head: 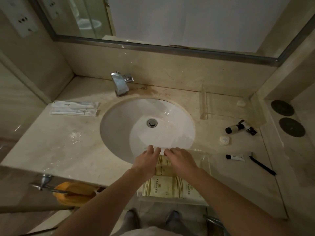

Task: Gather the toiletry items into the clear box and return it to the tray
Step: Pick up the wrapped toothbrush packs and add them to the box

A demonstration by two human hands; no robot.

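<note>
Marble counter point(68, 150): left hand point(146, 160), right hand point(180, 160) grip loose, fingers spread over clear box point(205, 160).

A beige stone countertop point(51, 150), polished and mottled like marble, shines with wet patches at nine o'clock. Set into it, a glossy white ceramic basin point(129, 120) with a bright metal drain point(152, 123) at centre. At twelve o'clock, a chrome faucet point(121, 84), mirror-smooth and angular. At ten o'clock, toothbrush packets point(75, 108) in shiny clear plastic film. At six o'clock, a clear plastic box point(205, 165) holds matt cream paper-wrapped sachets point(168, 187). At two o'clock, a transparent acrylic-looking tray point(204, 106). At three o'clock, small glossy dark bottles point(234, 128) and a matt black comb point(262, 165).
</note>
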